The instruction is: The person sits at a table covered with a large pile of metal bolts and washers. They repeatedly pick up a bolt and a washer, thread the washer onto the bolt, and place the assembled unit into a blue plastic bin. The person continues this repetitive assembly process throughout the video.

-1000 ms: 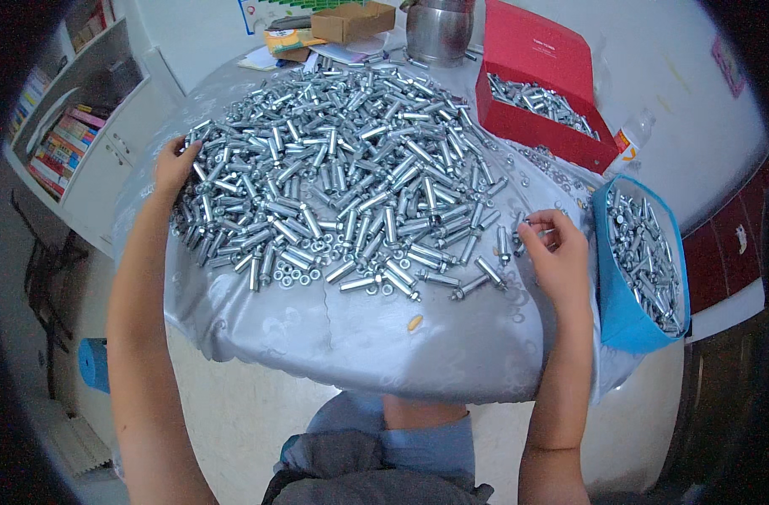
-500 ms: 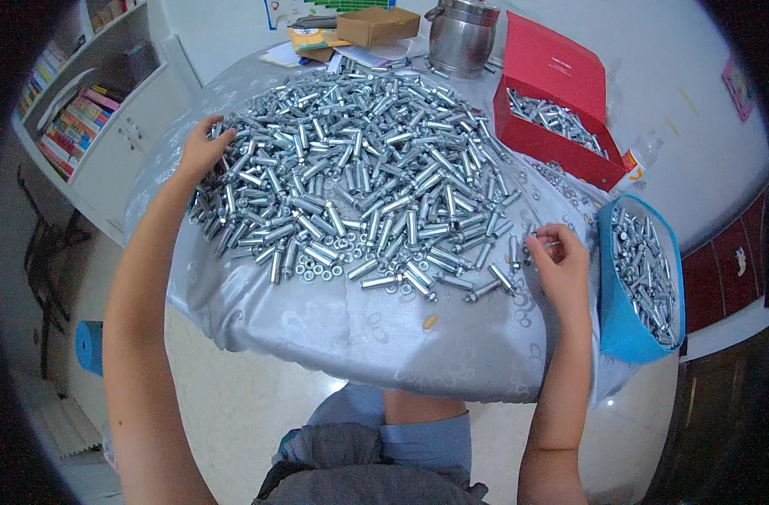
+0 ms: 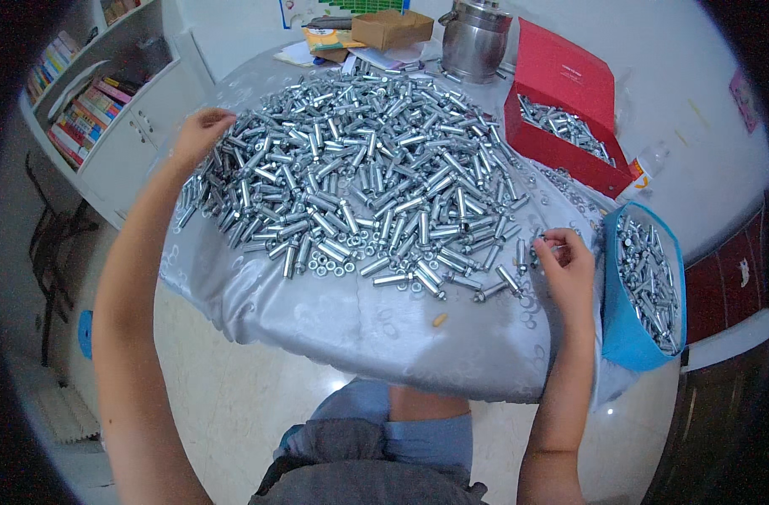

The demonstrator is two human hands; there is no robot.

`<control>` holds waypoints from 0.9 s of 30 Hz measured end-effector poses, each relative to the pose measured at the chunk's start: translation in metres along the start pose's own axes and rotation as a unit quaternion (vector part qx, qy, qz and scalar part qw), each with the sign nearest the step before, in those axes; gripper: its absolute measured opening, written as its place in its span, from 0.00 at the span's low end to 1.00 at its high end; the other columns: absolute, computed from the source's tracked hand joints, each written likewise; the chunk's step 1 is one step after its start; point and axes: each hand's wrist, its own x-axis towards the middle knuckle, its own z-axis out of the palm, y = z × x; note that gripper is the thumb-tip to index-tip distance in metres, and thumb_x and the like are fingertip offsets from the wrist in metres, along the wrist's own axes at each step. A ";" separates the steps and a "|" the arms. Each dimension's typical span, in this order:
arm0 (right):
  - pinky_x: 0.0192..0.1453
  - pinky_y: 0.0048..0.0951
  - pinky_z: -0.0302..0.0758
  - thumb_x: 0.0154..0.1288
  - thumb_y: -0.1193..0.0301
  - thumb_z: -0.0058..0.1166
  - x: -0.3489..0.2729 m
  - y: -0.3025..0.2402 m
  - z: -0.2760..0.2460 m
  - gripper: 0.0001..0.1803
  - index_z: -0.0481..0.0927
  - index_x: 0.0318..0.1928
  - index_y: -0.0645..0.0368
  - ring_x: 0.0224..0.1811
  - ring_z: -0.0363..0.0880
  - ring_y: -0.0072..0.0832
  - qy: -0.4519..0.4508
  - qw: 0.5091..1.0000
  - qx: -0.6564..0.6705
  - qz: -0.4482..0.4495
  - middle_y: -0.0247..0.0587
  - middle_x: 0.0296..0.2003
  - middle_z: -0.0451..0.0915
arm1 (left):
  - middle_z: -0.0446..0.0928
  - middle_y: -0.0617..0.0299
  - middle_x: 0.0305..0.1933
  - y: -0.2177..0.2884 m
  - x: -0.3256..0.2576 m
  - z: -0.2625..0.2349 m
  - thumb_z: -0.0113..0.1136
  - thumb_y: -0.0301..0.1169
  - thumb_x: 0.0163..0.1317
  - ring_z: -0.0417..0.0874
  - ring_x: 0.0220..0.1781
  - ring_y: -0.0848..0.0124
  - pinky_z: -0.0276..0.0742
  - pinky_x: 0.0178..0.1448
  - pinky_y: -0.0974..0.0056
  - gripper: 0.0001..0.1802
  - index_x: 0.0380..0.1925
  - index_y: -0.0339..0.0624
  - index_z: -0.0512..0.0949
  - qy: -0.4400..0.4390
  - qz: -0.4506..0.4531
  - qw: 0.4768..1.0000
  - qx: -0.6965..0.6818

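A broad heap of silver expansion bolts point(image 3: 384, 177) with metal sleeves covers the middle of the table. My left hand point(image 3: 201, 135) is at the heap's far left edge, fingers drawn together at the tips; whatever they pinch is hidden. Several loose hex nuts point(image 3: 325, 259) lie along the near edge of the pile. To the right of the heap, my right hand point(image 3: 567, 265) is curled, thumb close to the fingers. Something small and metallic shows by its fingertips, too small to name.
A blue fabric bin point(image 3: 613, 311) full of bolts stands right of my right hand. Behind it is an open red box point(image 3: 599, 162) of bolts. A metal pot point(image 3: 475, 42) and a cardboard box point(image 3: 393, 29) stand at the back. One small yellowish piece point(image 3: 440, 320) lies near the front edge.
The whole view has shifted slightly. My left hand has drawn its fingers together and moved a little away along the heap's edge. My right hand stays in about the same place, still curled.
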 end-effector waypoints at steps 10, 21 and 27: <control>0.27 0.19 0.64 0.49 0.72 0.58 0.001 0.004 -0.001 0.11 0.76 0.33 0.63 0.22 0.65 0.17 -0.008 0.999 -0.010 -0.033 0.35 0.25 0.75 | 0.76 0.54 0.33 0.085 -0.016 0.097 0.57 0.35 0.47 0.76 0.40 0.55 0.72 0.43 0.56 0.11 0.30 0.43 0.77 -0.155 0.192 0.895 0.371; 0.28 0.21 0.66 0.50 0.72 0.58 -0.003 -0.006 0.000 0.10 0.75 0.33 0.63 0.22 0.68 0.20 -0.021 0.999 -0.006 -0.032 0.37 0.24 0.74 | 0.72 0.52 0.42 0.061 0.007 0.101 0.58 0.37 0.47 0.73 0.47 0.54 0.69 0.51 0.55 0.16 0.37 0.45 0.74 -0.069 0.089 0.957 0.269; 0.27 0.22 0.66 0.50 0.72 0.59 -0.004 -0.011 0.001 0.11 0.76 0.34 0.61 0.22 0.67 0.20 -0.058 0.997 -0.039 -0.032 0.35 0.27 0.74 | 0.69 0.44 0.50 0.049 0.036 0.119 0.51 0.49 0.55 0.69 0.53 0.49 0.66 0.56 0.54 0.27 0.48 0.41 0.72 0.050 0.019 0.960 0.273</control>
